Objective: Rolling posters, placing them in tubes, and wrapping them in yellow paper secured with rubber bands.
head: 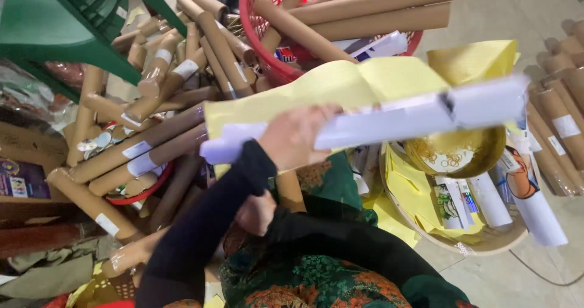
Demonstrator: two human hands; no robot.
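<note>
The step in hand seems to be the handling of the long white paper roll with the yellow sheet lying along it. To do this well, I judge that the grip should sit nearer the roll's middle, since most of its length juts out to one side and could sag or uncurl. The yellow sheet needs to be pinched together with the roll so it does not slide off, and the far end should stay clear of the brass bowl just beneath it.

The roll is in the air, level, above the round basket and in front of the red basket of cardboard tubes.

The left hand is raised, its black-sleeved arm reaching up and away from the body, fingers wrapped tight around the roll near one end. The right hand is low and close to the body, its forearm crossing in from the other side. Its fingers look curled, but I cannot tell whether it holds anything
</note>
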